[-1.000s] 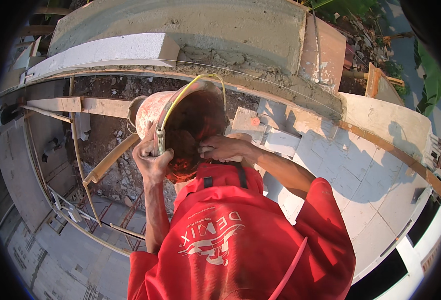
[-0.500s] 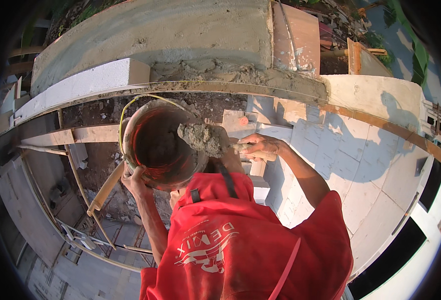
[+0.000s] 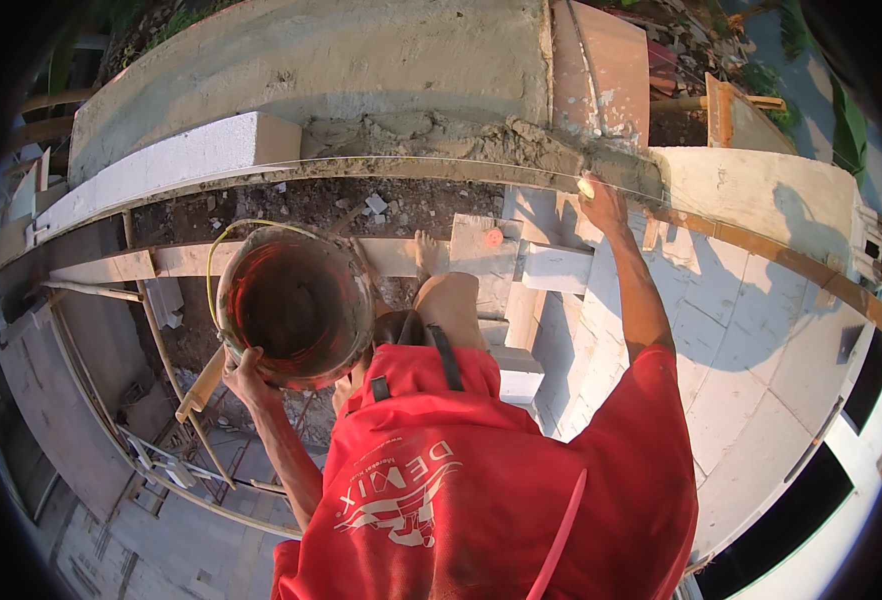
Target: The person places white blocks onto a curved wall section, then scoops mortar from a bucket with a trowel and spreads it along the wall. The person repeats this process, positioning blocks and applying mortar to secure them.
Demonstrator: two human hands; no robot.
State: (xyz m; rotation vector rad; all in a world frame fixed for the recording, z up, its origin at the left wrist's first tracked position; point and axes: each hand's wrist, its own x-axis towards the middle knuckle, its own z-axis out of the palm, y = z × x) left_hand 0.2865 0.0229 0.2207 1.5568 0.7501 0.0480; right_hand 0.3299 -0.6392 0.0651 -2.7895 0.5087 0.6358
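Observation:
My left hand (image 3: 245,374) is closed on the near rim of a mortar-smeared bucket (image 3: 349,300), which is tipped so that its dark inside faces up at me. Its thin yellow handle (image 3: 223,236) loops over the far left side. Out ahead, my right hand (image 3: 606,207) grips the pale handle of a trowel (image 3: 587,187) beside the wall top. The trowel's blade cannot be told apart from the wet mortar (image 3: 526,150) lying in a rough bed along the ledge. A taut string line (image 3: 441,160) crosses in front of that bed.
A white block (image 3: 191,155) sits on the ledge at left, and a cream block (image 3: 751,175) at right. Behind rises a grey rendered surface (image 3: 411,60). Below are a wooden plank (image 3: 186,262), loose white blocks (image 3: 558,268), rubble and my bare foot (image 3: 427,250).
My right hand has swung forward and right from beside the bucket to the ledge with the trowel. The mortar lump on the blade is no longer distinct. The bucket has shifted slightly left and nearer.

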